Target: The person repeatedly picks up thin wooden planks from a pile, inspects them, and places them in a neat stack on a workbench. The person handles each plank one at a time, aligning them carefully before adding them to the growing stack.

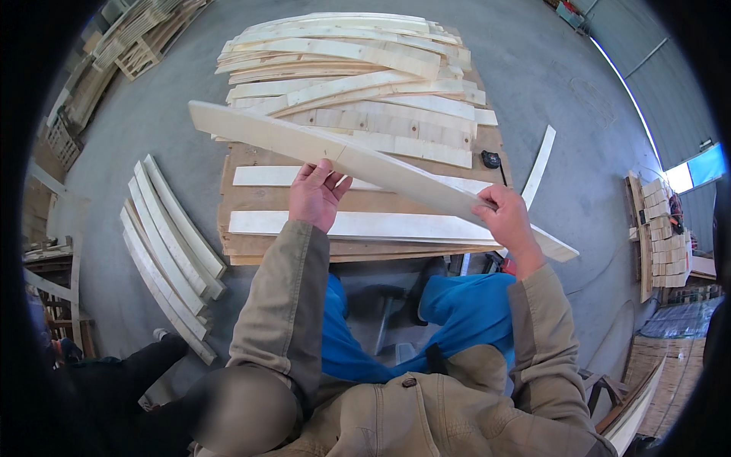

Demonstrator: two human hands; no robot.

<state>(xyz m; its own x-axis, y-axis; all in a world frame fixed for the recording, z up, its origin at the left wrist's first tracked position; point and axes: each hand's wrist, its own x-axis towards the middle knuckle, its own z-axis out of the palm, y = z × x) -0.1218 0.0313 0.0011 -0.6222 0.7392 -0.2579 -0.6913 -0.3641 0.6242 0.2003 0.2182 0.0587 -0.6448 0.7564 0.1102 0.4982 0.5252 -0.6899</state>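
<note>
A long pale wooden board [259, 131] is held in both my hands, slanting down from upper left to lower right above the worktable. My left hand [316, 199] grips its lower edge near the middle, thumb on the face and the other fingers partly behind it. My right hand [509, 221] pinches it further right, and the board's end shows beyond that hand. Under it, two pale strips lie across the brown tabletop [278, 199]: a near strip [304, 222] and a farther strip [259, 176], partly hidden by the held board.
Many thin boards [350, 53] are piled on the table's far half; a black tape measure [491, 159] lies at its right. Curved strips [164, 236] lie on the floor at left. Another person's dark-clothed leg [156, 358] shows lower left. Stacked wood pieces [664, 228] stand at right.
</note>
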